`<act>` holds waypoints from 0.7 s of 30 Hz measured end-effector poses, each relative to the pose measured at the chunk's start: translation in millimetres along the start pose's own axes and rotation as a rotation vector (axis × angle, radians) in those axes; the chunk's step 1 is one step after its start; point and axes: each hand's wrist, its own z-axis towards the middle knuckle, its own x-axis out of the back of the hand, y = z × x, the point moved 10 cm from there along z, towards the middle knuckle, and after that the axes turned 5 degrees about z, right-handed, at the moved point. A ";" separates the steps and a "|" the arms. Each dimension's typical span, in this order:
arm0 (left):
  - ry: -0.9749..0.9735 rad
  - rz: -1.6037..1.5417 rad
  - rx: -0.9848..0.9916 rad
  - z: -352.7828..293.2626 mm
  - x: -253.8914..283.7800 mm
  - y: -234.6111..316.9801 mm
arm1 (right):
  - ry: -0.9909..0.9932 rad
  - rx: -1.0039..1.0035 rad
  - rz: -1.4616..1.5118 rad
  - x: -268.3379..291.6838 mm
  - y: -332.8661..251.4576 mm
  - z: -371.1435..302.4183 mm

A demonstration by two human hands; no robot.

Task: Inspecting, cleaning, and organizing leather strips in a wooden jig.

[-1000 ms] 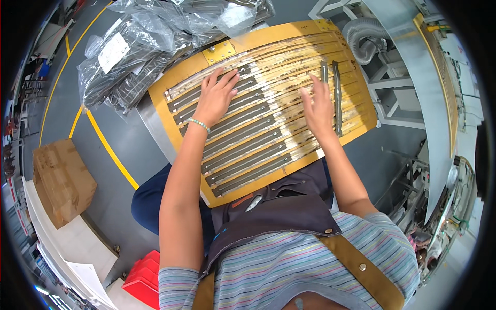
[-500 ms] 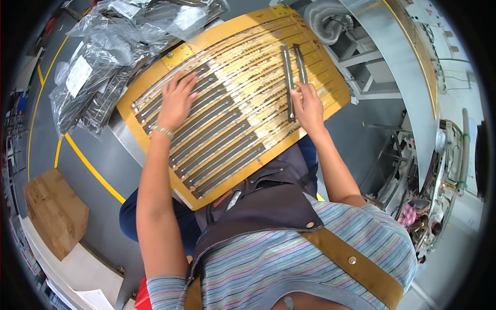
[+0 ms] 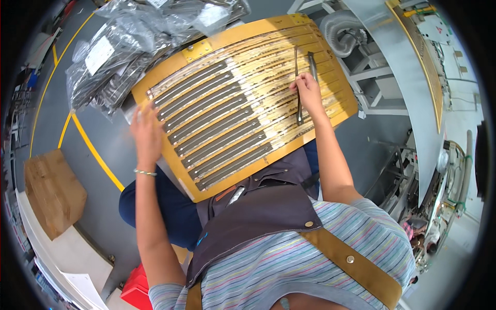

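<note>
A yellow slotted board (image 3: 188,192) lies tilted in front of me. Dark narrow metal strips (image 3: 206,111) rest side by side in the slots of its left half; the slots on the right show a worn, shiny surface. My right hand (image 3: 309,94) is closed, pinching a loose dark strip (image 3: 299,114) that now stands edge-on over the right half. A second loose strip (image 3: 312,63) lies just beyond those fingers. Over the board's left edge, my left hand (image 3: 146,135) is smeared by motion, so its fingers cannot be read.
Clear plastic bags (image 3: 111,62) of dark strips are heaped at the far left, close against the board. A cardboard box (image 3: 54,191) sits on a pale table (image 3: 85,248) at left. A red bin (image 3: 138,289) is below. At the far right are a coiled hose (image 3: 343,36) and a metal-framed bench (image 3: 385,72).
My left hand has moved left, off the strips to the board's left edge. The strip in my right hand has turned from its flat face to its edge. My view has shifted slightly.
</note>
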 end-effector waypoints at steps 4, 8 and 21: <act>-0.015 -0.367 -0.176 13.7 16.5 115.9 | -0.674 -0.354 0.259 -120.8 -60.6 -73.4; -0.234 -0.662 -0.100 10.1 -1.6 157.1 | -1.044 -0.443 0.355 -189.3 -98.6 -137.5; -0.705 -1.248 0.580 -87.1 -52.7 46.8 | -1.090 -0.545 -0.039 -156.2 -30.3 -122.3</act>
